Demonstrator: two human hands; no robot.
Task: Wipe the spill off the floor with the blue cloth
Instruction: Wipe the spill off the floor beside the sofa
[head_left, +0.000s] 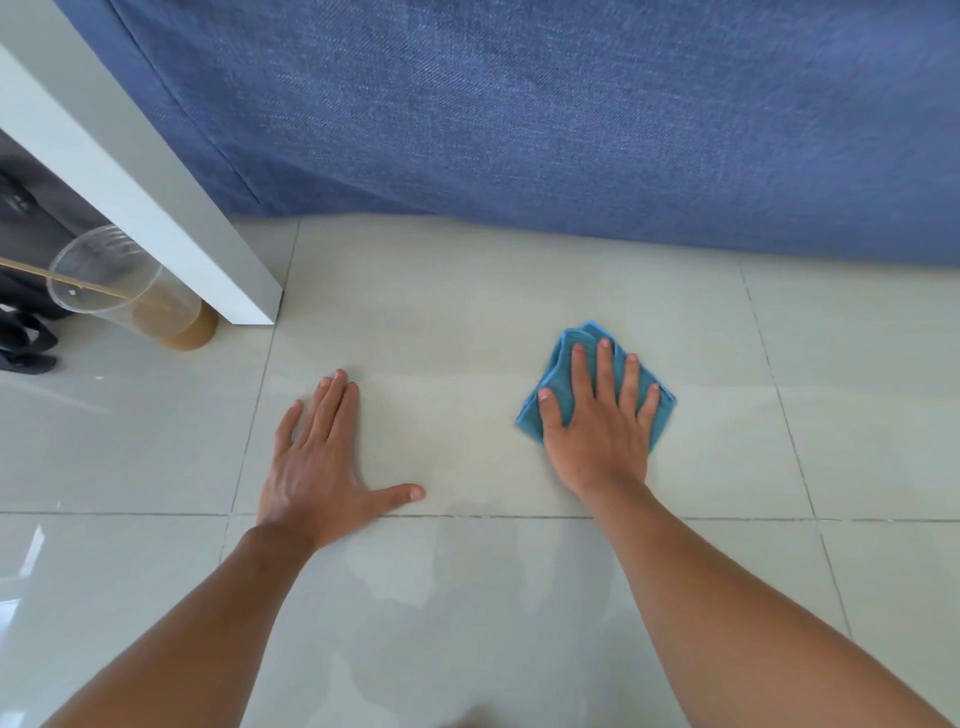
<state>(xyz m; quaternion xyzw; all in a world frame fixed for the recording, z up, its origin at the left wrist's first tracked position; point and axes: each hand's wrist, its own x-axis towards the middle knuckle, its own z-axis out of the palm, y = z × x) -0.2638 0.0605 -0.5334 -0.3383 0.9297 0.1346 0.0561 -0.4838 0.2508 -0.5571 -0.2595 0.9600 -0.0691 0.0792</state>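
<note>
Cloth: 1, blue, pinned under flat right hand; left hand splayed on floor.

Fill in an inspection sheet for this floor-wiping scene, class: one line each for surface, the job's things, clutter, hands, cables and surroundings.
Surface: pale glossy tiled floor; faint wet streaks in the foreground, no clear puddle seen.
Job's things: blue cloth, bunched, flat on a tile.
Clutter: clear plastic cup with brown liquid and a stick, left on the floor; dark items behind it, unclear.
Hands: right hand pressed flat on the cloth, fingers spread; left hand flat on bare tile, holding nothing.
Cables: nothing seen.
Surroundings: blue fabric furniture behind; white table leg at left.
</note>
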